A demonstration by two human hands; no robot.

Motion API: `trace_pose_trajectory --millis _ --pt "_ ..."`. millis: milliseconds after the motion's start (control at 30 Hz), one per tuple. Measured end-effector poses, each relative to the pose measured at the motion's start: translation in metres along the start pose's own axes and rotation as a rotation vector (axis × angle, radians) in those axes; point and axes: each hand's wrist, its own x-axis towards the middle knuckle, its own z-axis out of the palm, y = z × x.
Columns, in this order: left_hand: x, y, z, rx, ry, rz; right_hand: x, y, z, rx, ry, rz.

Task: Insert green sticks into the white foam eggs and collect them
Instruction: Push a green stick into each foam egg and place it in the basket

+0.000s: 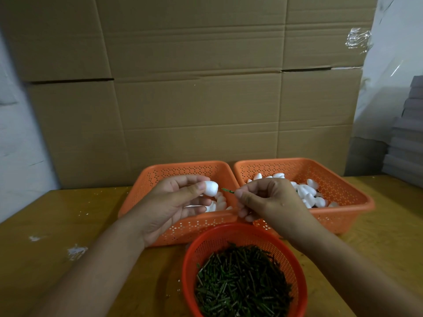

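Observation:
My left hand [174, 202] pinches a white foam egg [211, 187] between thumb and fingers, above the left orange basket [146, 191]. My right hand [263, 200] pinches a thin green stick [227, 191] whose tip points left at the egg, a small gap apart. Several foam eggs lie in the left basket under my hands. The right orange basket [343, 193] holds a pile of white foam eggs [306, 191]. A round red basket [245, 271] near me is full of green sticks [242, 284].
The baskets stand on a yellowish wooden table [68, 236] with white foam crumbs [76, 251] at the left. Large cardboard boxes [194, 99] form a wall behind the baskets. Grey stacked boards [407, 138] sit at the far right.

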Motion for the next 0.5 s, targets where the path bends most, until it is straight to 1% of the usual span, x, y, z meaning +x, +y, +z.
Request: trace_pose_trajectory --millis 233,500 --pt "-0.0010 -0.0001 0.0022 0.055 -0.031 0.001 -0.0010 -0.0004 0.0006 -0.085 -0.010 -0.013" --pt "-0.0022 0.0006 0.0045 0.071 -0.024 0.001 -0.0025 0.0002 0.0034 -0.076 -0.031 -0.025"
